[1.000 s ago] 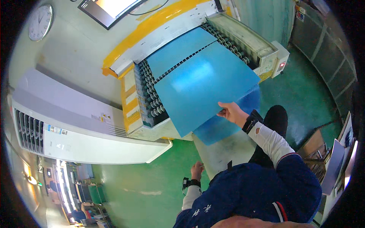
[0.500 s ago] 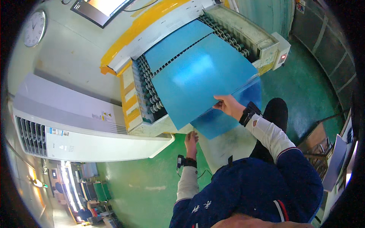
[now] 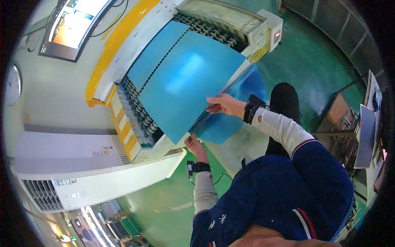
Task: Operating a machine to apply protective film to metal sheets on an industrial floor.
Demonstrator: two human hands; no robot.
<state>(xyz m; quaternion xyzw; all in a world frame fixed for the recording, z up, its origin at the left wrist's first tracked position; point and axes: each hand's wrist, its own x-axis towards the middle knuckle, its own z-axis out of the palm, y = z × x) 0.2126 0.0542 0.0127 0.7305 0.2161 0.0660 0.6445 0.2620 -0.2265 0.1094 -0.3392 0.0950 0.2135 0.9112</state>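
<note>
Your right hand (image 3: 222,104) reaches farther forward than your left hand (image 3: 194,145), and the two stay near each other without touching. On the right, your thumb extends toward the left with the fingers bent beneath it. On the left, your fingers are drawn in toward the thumb; their exact closure is too small to tell. Your right forearm (image 3: 282,131) slants in from the lower right, while your left forearm (image 3: 204,190) rises almost straight, its hand tipped slightly left. Black bands circle both your wrists, pale sleeves cover both forearms, and your torso (image 3: 271,201) wears navy.
</note>
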